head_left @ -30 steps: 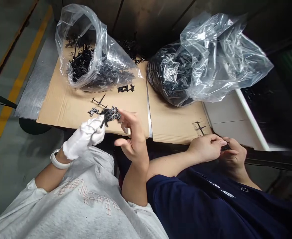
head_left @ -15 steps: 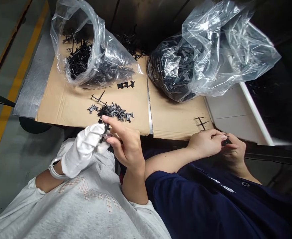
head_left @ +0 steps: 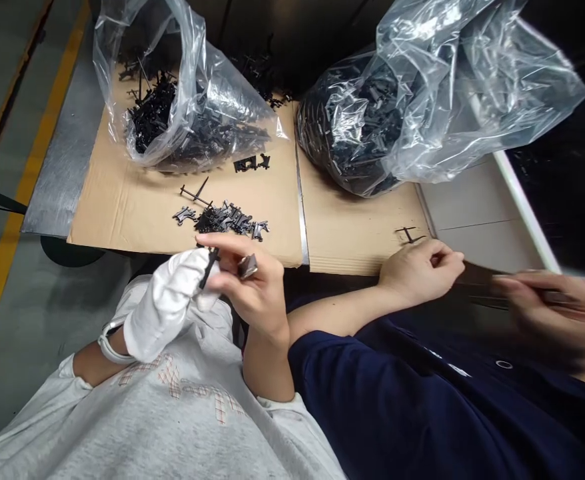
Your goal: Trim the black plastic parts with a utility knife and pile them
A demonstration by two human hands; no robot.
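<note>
My left hand [head_left: 172,300] wears a white glove and is closed on a thin black plastic part [head_left: 208,261]. Right beside it, my bare right hand [head_left: 252,290] pinches a small dark piece [head_left: 248,266] between thumb and fingers, index finger stretched over the glove. Both hands hover just off the near edge of the cardboard sheet [head_left: 127,207]. A small pile of loose black plastic parts [head_left: 225,219] lies on the cardboard just beyond my fingers.
Two clear plastic bags of black parts stand behind, one at the left [head_left: 182,100] and one at the right [head_left: 397,113]. A co-worker in a navy shirt [head_left: 422,400] sits at my right, one hand [head_left: 420,270] near the table edge, the other [head_left: 547,307] blurred.
My hands drew back from the pile toward my chest, and my right hand now pinches a small piece. The co-worker's hands separated; the far one swung right.
</note>
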